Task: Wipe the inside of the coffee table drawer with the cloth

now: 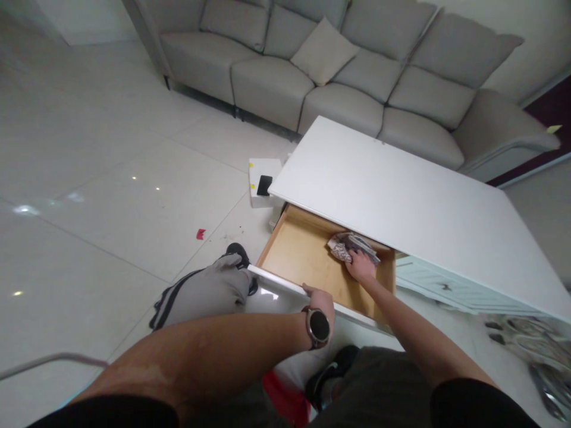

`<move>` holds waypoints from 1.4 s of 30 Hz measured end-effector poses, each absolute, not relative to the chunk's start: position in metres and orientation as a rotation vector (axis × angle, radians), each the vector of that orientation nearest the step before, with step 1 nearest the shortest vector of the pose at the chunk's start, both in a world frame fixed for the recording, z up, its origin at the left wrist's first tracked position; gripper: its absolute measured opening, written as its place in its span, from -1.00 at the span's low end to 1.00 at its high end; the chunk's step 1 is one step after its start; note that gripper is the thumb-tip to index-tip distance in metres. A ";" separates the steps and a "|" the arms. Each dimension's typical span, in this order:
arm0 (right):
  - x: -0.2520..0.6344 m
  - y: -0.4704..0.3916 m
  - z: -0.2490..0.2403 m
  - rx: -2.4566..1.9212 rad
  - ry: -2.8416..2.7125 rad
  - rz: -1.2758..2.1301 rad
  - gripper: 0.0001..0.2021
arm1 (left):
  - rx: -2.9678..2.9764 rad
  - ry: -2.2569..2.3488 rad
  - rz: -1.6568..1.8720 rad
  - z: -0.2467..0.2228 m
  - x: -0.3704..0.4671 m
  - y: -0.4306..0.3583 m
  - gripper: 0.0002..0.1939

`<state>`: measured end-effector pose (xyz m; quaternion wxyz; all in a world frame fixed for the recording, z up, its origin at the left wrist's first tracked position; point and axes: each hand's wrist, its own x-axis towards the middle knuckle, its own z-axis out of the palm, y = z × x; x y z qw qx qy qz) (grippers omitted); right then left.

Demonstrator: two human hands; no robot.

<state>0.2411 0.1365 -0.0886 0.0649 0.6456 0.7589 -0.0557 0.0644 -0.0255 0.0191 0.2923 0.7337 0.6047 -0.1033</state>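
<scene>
My right hand (361, 266) grips a patterned cloth (345, 246) inside the open wooden drawer (303, 246) of a white bench (401, 196); my left hand (322, 299), below it, clasps the drawer's front edge. No writing is legible.

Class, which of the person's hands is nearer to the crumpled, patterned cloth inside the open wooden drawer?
Right. The right hand touches the cloth; the left hand is farther off, at the drawer's white front edge.
</scene>
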 end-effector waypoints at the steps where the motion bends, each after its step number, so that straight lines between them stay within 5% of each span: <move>1: 0.247 0.131 -0.089 1.981 2.281 -0.207 -0.55 | 1.998 1.580 -0.303 0.020 0.063 -0.027 -0.59; 6: 0.250 0.108 -0.096 2.807 1.883 -0.623 -0.56 | 2.137 1.502 -0.502 0.026 0.058 -0.031 -0.57; 11: 0.242 0.119 -0.096 3.281 1.492 -0.385 -0.34 | 2.181 1.547 -0.500 0.025 0.059 -0.032 -0.52; 16: 0.226 0.146 -0.093 3.339 1.617 -0.200 -0.41 | 2.128 1.552 -0.439 0.018 0.061 -0.030 -0.53; 22: 0.165 0.162 -0.097 3.027 2.001 -0.220 -0.57 | 2.085 1.539 -0.440 0.004 0.069 -0.026 -0.59; 32: 0.043 0.200 -0.069 1.331 2.749 0.102 -0.46 | 1.971 1.719 -0.360 -0.017 0.081 -0.034 -0.54; 42: 0.058 0.207 -0.077 1.061 2.729 0.297 -0.46 | 1.809 1.751 -0.374 0.005 0.069 -0.030 -0.61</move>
